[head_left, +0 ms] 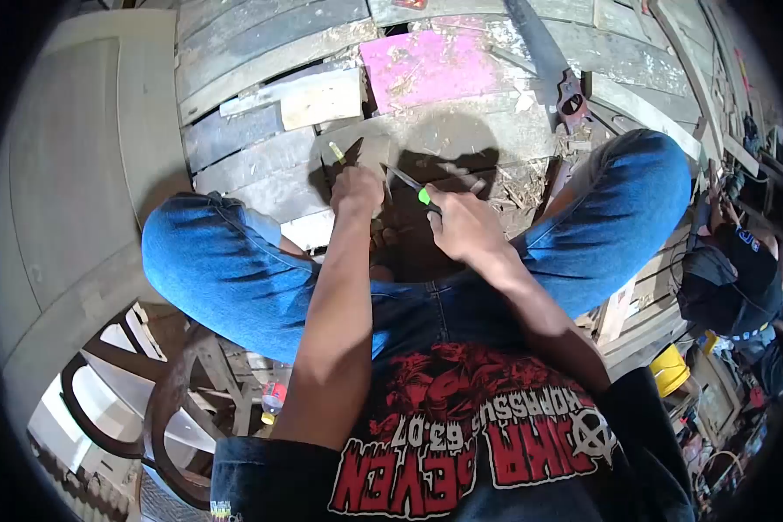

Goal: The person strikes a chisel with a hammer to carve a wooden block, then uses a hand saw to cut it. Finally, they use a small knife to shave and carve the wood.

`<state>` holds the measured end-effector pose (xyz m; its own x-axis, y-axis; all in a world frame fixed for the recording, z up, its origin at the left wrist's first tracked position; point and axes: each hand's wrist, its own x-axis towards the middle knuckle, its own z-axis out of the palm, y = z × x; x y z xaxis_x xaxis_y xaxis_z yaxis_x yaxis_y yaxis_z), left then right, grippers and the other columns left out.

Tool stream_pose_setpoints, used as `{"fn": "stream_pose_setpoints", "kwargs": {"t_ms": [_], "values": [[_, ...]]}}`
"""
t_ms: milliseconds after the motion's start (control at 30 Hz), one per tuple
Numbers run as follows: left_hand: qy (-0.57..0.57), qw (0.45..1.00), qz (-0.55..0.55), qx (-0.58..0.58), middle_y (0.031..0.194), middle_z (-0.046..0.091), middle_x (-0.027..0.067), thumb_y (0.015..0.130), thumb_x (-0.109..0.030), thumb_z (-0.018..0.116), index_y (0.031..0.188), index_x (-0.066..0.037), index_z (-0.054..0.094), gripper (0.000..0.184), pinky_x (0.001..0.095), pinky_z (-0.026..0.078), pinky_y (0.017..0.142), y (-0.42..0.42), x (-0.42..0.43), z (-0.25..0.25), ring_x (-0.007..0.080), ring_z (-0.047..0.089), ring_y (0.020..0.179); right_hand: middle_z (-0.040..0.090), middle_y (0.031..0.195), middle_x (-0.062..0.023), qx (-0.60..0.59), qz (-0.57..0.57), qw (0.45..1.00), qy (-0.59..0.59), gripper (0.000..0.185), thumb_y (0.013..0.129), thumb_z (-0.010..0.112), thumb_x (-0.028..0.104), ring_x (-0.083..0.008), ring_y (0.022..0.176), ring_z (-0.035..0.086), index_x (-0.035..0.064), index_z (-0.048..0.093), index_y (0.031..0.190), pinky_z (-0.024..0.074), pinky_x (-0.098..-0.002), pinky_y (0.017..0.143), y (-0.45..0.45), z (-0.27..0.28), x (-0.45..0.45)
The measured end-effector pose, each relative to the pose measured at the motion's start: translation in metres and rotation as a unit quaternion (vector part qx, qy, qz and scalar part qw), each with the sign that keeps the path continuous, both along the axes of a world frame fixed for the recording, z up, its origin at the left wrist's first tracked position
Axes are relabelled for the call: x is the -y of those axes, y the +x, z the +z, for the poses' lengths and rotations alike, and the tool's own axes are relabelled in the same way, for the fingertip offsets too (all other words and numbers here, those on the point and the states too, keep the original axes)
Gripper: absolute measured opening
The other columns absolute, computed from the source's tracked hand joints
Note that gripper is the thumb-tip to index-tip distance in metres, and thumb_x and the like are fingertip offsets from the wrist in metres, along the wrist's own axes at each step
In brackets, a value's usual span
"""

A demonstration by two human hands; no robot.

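Observation:
My left hand (357,190) is closed around a small wooden piece (374,150) in front of my lap. A thin yellow-green item (337,152) sticks out beside its fingers; what it is I cannot make out. My right hand (468,224) grips the green and black handle of a screwdriver-like tool (424,197). The tool's metal shaft points up and left, its tip close to the wooden piece. Whether the tip touches the wood I cannot tell.
A pink board (431,65) and a pale wood block (322,98) lie on the plank floor ahead. A handsaw (539,48) rests at upper right, near wood shavings (525,187). Wooden panels stand left. Another person (731,270) crouches at far right near a yellow container (669,371).

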<state>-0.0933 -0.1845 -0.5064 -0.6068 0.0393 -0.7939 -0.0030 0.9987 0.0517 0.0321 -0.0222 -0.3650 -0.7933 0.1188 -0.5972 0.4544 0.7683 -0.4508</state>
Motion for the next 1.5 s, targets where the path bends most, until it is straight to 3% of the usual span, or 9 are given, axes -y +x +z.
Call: {"fn": "stream_pose_setpoints", "kwargs": {"t_ms": [133,200,267,433,667,1000,1133,1267,1500], "values": [[-0.018,0.991,0.135,0.016,0.139,0.066,0.0204,0.101,-0.032,0.056,0.126,-0.002,0.072,0.042,0.0461,0.054,0.107,-0.005,-0.006,0.009,0.0373,0.063,0.13,0.074,0.1,-0.0265,0.014,-0.036,0.999,-0.002,0.036,0.095,0.062,0.018,-0.0468,0.096,0.072,0.0055,0.066,0.129,0.0579,-0.055,0.089,-0.015,-0.015,0.008],[-0.003,0.997,0.073,0.031,0.142,0.064,0.0209,0.1,-0.036,0.058,0.129,-0.002,0.07,0.046,0.0454,0.053,0.108,-0.019,-0.013,0.021,0.0364,0.062,0.132,0.073,0.106,-0.0265,0.009,-0.045,0.999,-0.001,0.047,0.095,0.065,0.018,-0.0446,0.104,0.069,0.0068,0.062,0.14,0.055,-0.0535,0.092,-0.023,-0.033,0.005],[-0.005,0.999,0.021,0.031,0.143,0.063,0.0211,0.099,-0.037,0.059,0.131,-0.002,0.069,0.048,0.0451,0.052,0.109,-0.011,-0.006,0.004,0.0363,0.061,0.133,0.074,0.103,-0.0263,-0.027,-0.012,0.999,-0.027,0.035,0.094,0.064,0.017,-0.0437,0.102,0.071,0.0023,0.069,0.126,0.0568,-0.0527,0.092,-0.016,-0.016,-0.01],[-0.015,0.993,0.104,0.054,0.147,0.06,0.0216,0.1,-0.028,0.056,0.134,-0.001,0.067,0.045,0.0453,0.051,0.11,-0.013,-0.006,0.005,0.0368,0.059,0.136,0.073,0.108,-0.0278,-0.096,-0.043,0.993,-0.054,0.037,0.092,0.067,0.019,-0.0432,0.105,0.07,0.0056,0.072,0.126,0.0553,-0.0489,0.097,-0.013,-0.023,-0.014],[0.023,0.995,0.097,0.007,0.142,0.063,0.0235,0.1,-0.03,0.055,0.13,0.001,0.069,0.046,0.0456,0.052,0.109,-0.006,0.004,-0.016,0.0393,0.061,0.132,0.073,0.109,-0.0269,0.021,-0.116,0.991,-0.055,0.041,0.094,0.067,0.022,-0.0453,0.107,0.069,0.0091,0.068,0.133,0.0558,-0.0531,0.095,-0.001,-0.02,0.008],[-0.002,0.996,0.082,0.033,0.143,0.064,0.0205,0.097,-0.032,0.061,0.129,0.0,0.07,0.046,0.0473,0.054,0.106,-0.008,0.001,-0.013,0.0388,0.062,0.131,0.073,0.115,-0.024,0.002,-0.078,0.997,-0.011,0.045,0.092,0.07,0.02,-0.0432,0.111,0.069,0.0085,0.068,0.135,0.0553,-0.0509,0.098,-0.019,-0.062,-0.003],[-0.024,0.987,0.15,0.047,0.142,0.064,0.0204,0.1,-0.04,0.058,0.128,-0.001,0.07,0.05,0.0479,0.055,0.105,-0.013,-0.015,0.029,0.0378,0.063,0.131,0.073,0.116,-0.0243,0.006,-0.028,0.999,-0.022,0.043,0.094,0.068,0.022,-0.0415,0.111,0.069,0.0079,0.068,0.134,0.0549,-0.0504,0.099,-0.015,-0.001,-0.012],[-0.01,0.99,0.139,0.024,0.138,0.066,0.0206,0.102,-0.043,0.055,0.125,-0.001,0.072,0.051,0.0465,0.055,0.104,-0.012,-0.012,0.027,0.0365,0.065,0.128,0.073,0.117,-0.023,0.002,-0.023,1.0,0.006,0.042,0.095,0.067,0.02,-0.0408,0.114,0.068,0.0087,0.067,0.135,0.0541,-0.0504,0.1,-0.035,-0.047,-0.008],[-0.02,0.986,0.16,0.029,0.14,0.065,0.0215,0.102,-0.04,0.055,0.13,-0.002,0.07,0.05,0.0485,0.055,0.105,-0.009,-0.012,0.031,0.0378,0.064,0.128,0.072,0.12,-0.0234,0.014,-0.024,0.999,-0.034,0.039,0.094,0.069,0.023,-0.0412,0.113,0.068,0.0078,0.07,0.131,0.0546,-0.0478,0.098,-0.036,-0.018,-0.023]]}}
